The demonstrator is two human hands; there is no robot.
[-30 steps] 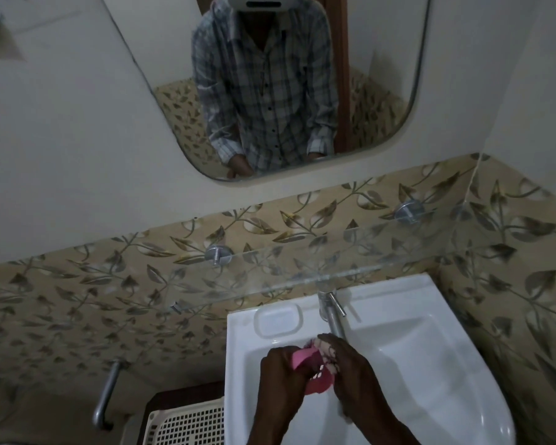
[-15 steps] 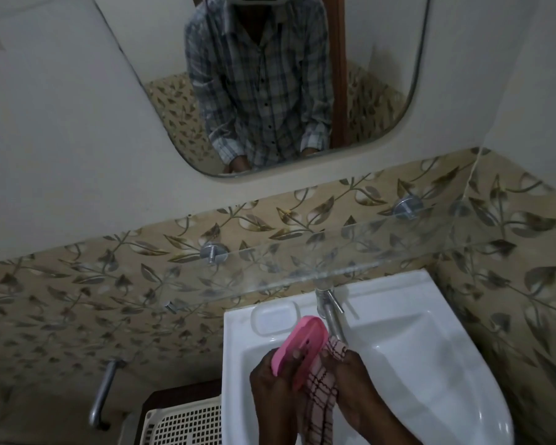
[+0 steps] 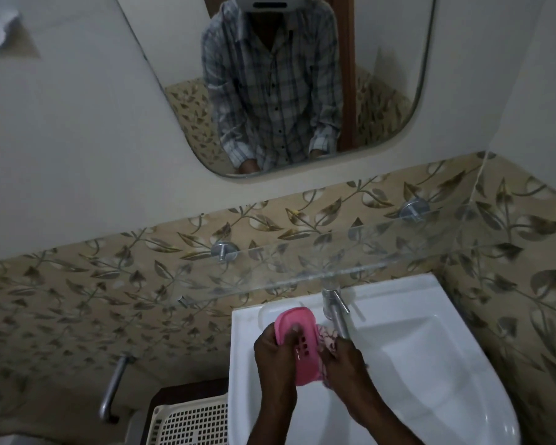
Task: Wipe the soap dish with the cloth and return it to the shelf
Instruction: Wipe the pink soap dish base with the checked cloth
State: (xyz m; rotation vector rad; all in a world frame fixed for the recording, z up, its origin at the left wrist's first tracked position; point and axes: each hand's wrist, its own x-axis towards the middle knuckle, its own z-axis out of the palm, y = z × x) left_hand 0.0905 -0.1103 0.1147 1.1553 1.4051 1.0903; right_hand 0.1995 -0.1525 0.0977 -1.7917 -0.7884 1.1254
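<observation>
Both hands meet over the white ceramic sink (image 3: 430, 364): left hand (image 3: 275, 348) grips the pink slotted plastic soap dish (image 3: 297, 343), right hand (image 3: 345, 361) closed around the checked cloth (image 3: 327, 338) beside it.

Two hands work over one white sink (image 3: 430, 364): the left hand (image 3: 272, 351) and the right hand (image 3: 345, 364). Between them I count one pink soap dish (image 3: 297, 329) and one checked cloth (image 3: 327, 337). There is one tap (image 3: 336, 311), one glass shelf (image 3: 302, 268) on two metal mounts, one mirror (image 3: 382, 91) and one slotted basket (image 3: 190, 422).
</observation>
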